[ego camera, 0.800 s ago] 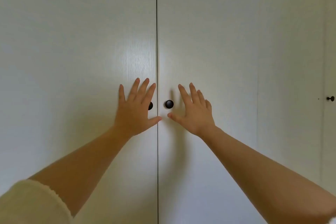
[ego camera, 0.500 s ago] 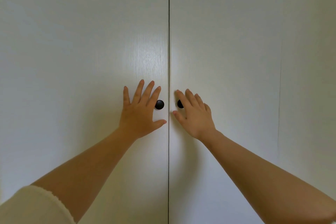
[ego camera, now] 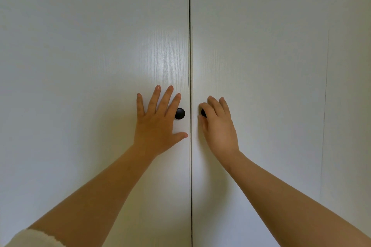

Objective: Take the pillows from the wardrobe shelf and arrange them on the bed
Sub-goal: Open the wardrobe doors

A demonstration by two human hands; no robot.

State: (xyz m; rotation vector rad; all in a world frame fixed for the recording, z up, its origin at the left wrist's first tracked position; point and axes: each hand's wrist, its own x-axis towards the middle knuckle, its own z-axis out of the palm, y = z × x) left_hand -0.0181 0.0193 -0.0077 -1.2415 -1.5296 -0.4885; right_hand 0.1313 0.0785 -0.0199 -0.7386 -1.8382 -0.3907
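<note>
With both white wardrobe doors (ego camera: 100, 66) shut and the pillows unseen behind them, my left hand (ego camera: 155, 126) was spread beside its black knob (ego camera: 179, 113) while my right hand (ego camera: 217, 126) curled onto the other knob (ego camera: 203, 113); I judged pinching both knobs and pulling evenly best.

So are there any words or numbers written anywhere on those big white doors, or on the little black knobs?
None: no word, number, label or sign can be read anywhere.
The left door and right door are plain white with only a faint grain.
The left knob is plain black; the right knob is mostly hidden by the right hand.
</note>
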